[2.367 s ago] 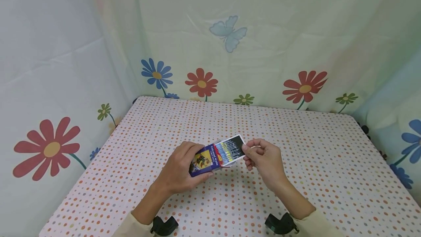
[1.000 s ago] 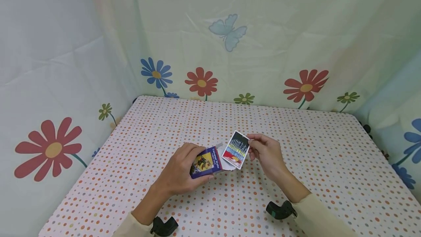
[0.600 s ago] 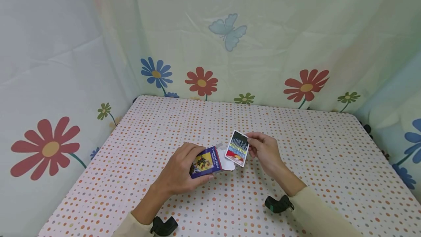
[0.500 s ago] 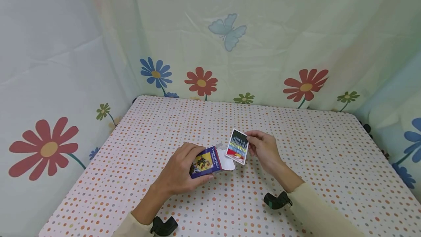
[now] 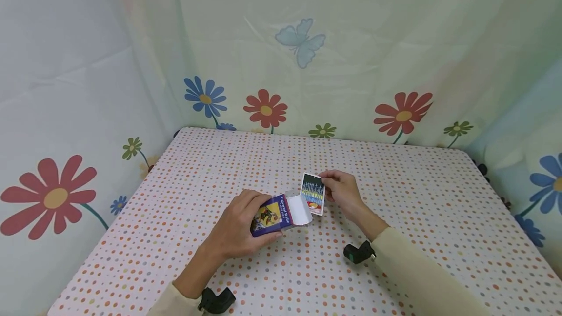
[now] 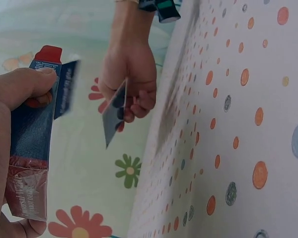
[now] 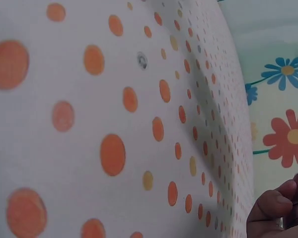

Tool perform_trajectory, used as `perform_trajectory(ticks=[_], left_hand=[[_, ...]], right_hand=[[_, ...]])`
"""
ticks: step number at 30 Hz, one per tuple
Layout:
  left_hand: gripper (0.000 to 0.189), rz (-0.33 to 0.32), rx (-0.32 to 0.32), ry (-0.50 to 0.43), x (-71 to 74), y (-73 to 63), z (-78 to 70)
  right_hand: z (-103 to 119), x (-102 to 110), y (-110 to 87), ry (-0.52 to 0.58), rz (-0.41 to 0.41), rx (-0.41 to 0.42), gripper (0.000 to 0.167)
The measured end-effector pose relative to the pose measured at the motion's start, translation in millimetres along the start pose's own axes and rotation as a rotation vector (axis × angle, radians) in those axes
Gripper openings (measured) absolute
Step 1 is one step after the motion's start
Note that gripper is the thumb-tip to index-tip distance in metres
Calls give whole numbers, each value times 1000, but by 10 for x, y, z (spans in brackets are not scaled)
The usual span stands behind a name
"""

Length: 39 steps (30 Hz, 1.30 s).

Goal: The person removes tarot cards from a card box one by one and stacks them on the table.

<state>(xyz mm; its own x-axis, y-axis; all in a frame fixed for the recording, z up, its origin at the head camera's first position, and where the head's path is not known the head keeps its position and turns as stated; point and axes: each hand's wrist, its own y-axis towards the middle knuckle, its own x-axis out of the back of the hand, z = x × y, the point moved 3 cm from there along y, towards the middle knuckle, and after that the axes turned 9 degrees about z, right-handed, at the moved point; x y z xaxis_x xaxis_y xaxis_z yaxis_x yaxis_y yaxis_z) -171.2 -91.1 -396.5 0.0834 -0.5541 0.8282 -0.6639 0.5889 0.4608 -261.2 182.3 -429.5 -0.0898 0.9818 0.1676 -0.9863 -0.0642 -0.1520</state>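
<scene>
My left hand (image 5: 234,226) grips a purple tarot card box (image 5: 267,218), its thumb and fingers along the two sides. The box is tilted, and its white-lined flap (image 5: 299,209) stands open toward the right. Just beyond that flap, my right hand (image 5: 342,190) pinches a white-edged tarot card (image 5: 312,191) by its right edge, picture side up. From the left wrist, the card (image 6: 114,116) looks thin and hangs apart from the box (image 6: 30,134), above the table. Only a few curled fingers (image 7: 273,210) show in the right wrist view.
A table (image 5: 210,160) with a dotted cloth lies under both hands. Flower-printed curtains (image 5: 351,62) rise behind it and along both sides. A black wrist camera (image 5: 359,252) is strapped near the right sleeve, another black wrist camera (image 5: 217,301) near the left.
The right hand has drawn the card out from the box, turned it more upright and carried it clear of the flap. The left hand keeps its grip on the box.
</scene>
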Motion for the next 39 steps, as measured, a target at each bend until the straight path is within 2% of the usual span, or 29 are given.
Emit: perform_trajectory(ticks=[5, 14, 27, 33, 39], left_hand=[[73, -1, -10, -2, -9, 3, 2], [73, -4, -28, 3, -12, -8, 5], [72, -2, -41, 2, 9, 0, -2], [72, -12, -38, 2, 15, -20, -6], [73, -4, -9, -12, 10, -40, -12]], right_hand=[[-80, -5, 68, -82, -2, -16, 23], [-199, -25, 190, -304, -5, 54, 23], [-109, -65, 342, -688, -6, 10, 17], [-73, -111, 369, -779, 35, 20, 14], [-55, -145, 348, -796, 53, -2, 7]])
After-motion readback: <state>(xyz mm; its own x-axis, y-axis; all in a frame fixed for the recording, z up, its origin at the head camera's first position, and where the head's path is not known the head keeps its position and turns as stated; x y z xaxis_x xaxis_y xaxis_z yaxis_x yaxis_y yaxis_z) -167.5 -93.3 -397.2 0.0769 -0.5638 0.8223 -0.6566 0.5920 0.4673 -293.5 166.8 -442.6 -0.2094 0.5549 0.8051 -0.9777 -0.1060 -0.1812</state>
